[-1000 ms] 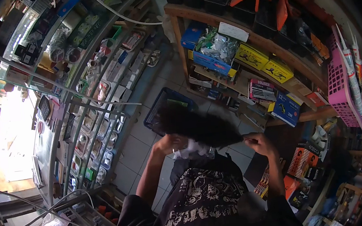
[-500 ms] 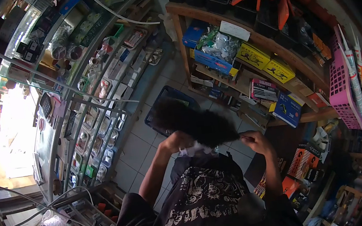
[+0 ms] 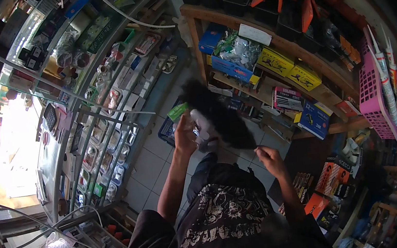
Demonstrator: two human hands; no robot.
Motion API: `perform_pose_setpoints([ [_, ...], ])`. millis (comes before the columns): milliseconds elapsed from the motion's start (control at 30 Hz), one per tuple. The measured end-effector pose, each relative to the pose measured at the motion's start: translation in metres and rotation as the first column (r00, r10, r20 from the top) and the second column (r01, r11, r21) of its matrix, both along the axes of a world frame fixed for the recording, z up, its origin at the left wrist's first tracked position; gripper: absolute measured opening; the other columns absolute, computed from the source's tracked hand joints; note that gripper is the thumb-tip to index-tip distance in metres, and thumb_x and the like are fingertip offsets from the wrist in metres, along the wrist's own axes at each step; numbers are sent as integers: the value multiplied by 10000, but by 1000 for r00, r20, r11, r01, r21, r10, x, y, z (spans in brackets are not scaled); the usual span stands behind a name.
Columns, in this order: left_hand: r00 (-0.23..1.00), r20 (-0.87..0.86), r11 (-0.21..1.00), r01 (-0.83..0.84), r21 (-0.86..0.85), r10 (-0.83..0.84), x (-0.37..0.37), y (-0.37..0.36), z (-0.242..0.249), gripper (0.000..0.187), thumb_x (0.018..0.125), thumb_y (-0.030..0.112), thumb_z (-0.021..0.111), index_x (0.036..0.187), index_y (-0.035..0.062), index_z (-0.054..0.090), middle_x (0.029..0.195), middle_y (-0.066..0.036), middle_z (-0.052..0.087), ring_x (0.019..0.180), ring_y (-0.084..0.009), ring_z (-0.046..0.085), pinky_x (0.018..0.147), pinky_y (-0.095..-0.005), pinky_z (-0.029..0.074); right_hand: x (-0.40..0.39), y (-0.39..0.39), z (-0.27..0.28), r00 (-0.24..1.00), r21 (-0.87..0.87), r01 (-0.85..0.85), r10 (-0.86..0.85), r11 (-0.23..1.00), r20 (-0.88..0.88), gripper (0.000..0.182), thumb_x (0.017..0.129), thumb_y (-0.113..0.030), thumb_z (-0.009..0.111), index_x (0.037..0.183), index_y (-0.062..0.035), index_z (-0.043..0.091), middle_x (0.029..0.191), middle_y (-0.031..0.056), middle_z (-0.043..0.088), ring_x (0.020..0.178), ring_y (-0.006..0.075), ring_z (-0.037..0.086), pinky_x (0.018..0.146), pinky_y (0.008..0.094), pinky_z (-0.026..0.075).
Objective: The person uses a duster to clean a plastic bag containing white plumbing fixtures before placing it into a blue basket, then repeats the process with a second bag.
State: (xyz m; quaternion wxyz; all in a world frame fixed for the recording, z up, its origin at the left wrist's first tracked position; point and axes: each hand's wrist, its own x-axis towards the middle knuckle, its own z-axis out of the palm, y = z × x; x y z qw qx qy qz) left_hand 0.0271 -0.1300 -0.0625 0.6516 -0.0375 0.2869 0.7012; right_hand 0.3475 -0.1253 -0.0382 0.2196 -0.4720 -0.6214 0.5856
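My left hand [image 3: 185, 137] is raised in front of me and grips clear plastic packets with a green header card [image 3: 177, 111]. My right hand [image 3: 267, 157] is closed on the thin handle of a black feather duster [image 3: 225, 121]. The duster's fluffy head lies against the packets and reaches up toward the wooden shelf [image 3: 247, 35]. Below the hands is my black printed shirt [image 3: 223, 214].
A blue basket [image 3: 166, 132] sits on the tiled floor under my left hand. Glass display counters [image 3: 97, 135] run along the left. The shelf carries yellow boxes [image 3: 277, 61] and blue boxes. A pink basket [image 3: 371, 89] with sealant tubes [image 3: 387, 83] hangs at the right.
My left hand has risen from chest height, bringing the packets into view. The duster head has swung upward toward the shelf, and my right hand has shifted slightly left.
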Motion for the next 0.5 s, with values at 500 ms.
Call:
perform_pose_setpoints([
  [500,996,-52,988,-71,139,79,-15,1,6,364,960,346,469,1216,96,539,1096,-88,618,967,-239,606,849,-395,503,-4,-17,5,989,-173,123,-135,977,-59,262,942,-208,518,923,29,627,627,-39,447,584,39,384,530,231,333],
])
